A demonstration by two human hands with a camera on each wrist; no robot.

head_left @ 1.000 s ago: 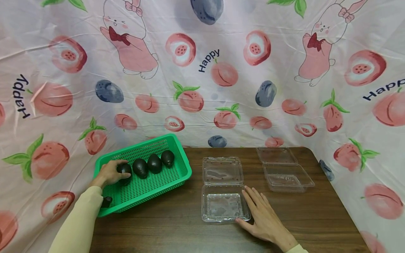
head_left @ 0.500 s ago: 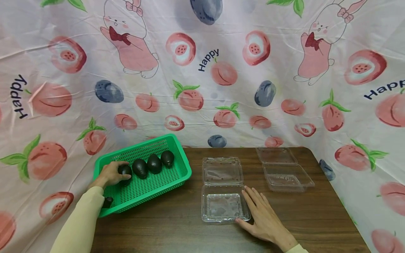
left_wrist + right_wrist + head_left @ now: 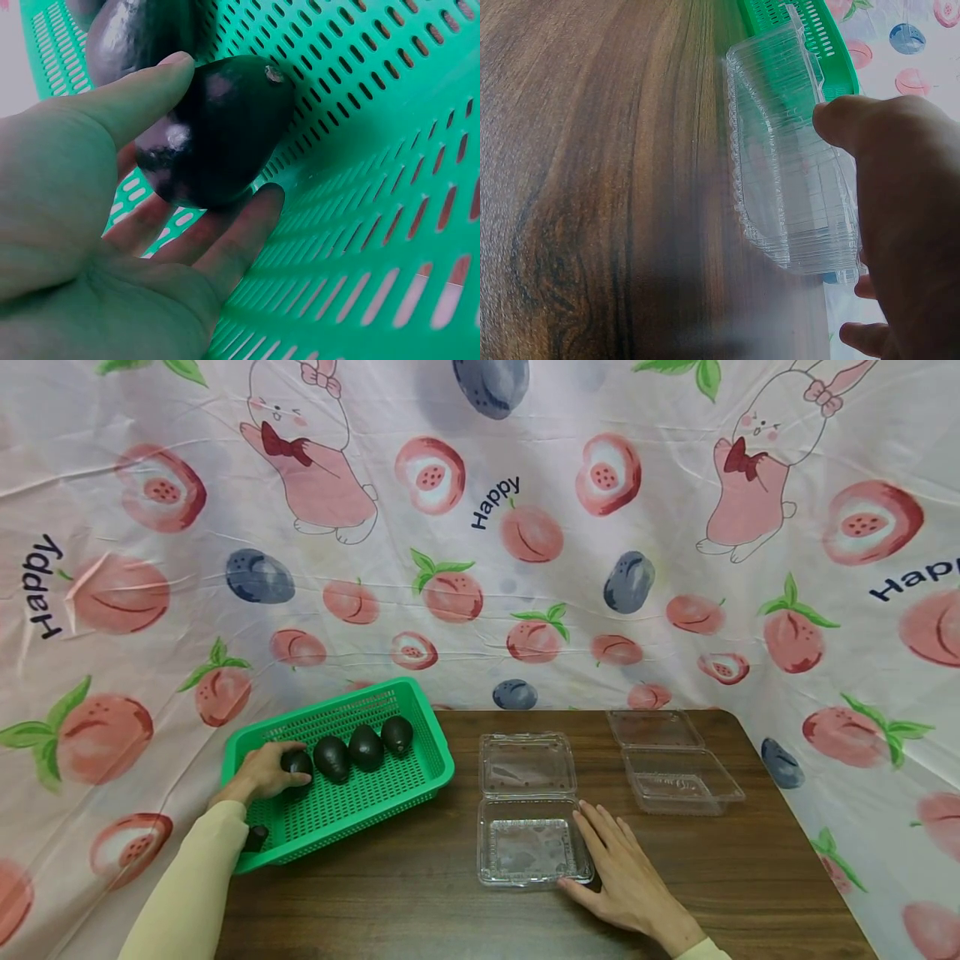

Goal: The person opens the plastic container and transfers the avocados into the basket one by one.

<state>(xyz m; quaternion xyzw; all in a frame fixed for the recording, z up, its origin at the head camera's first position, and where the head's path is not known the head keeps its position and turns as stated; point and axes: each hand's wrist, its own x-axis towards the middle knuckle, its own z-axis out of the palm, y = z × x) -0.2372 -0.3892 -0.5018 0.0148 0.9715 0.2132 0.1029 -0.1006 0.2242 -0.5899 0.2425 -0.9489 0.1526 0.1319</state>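
Note:
At the left end of a green plastic basket (image 3: 442,760), my left hand (image 3: 258,772) holds a dark avocado (image 3: 297,766). The left wrist view shows the thumb on one side of that avocado (image 3: 217,135) and the fingers curved under the other. Beside it in the basket lie three more avocados (image 3: 332,760) in a row. My right hand (image 3: 622,877), fingers straight, rests along the right edge of an open clear plastic clamshell box (image 3: 528,852), thumb at its front corner. In the right wrist view the thumb touches the rim of the clamshell box (image 3: 802,172).
A second open clear clamshell box (image 3: 678,789) stands at the back right of the brown wooden table (image 3: 420,893). Another dark item (image 3: 257,837) lies in the basket's near left corner, partly hidden by the sleeve. A curtain (image 3: 480,568) printed with peaches hangs around the table.
My left hand has shifted very slightly to the right with its fingers about the avocado. The right hand and both clamshell boxes have stayed in place.

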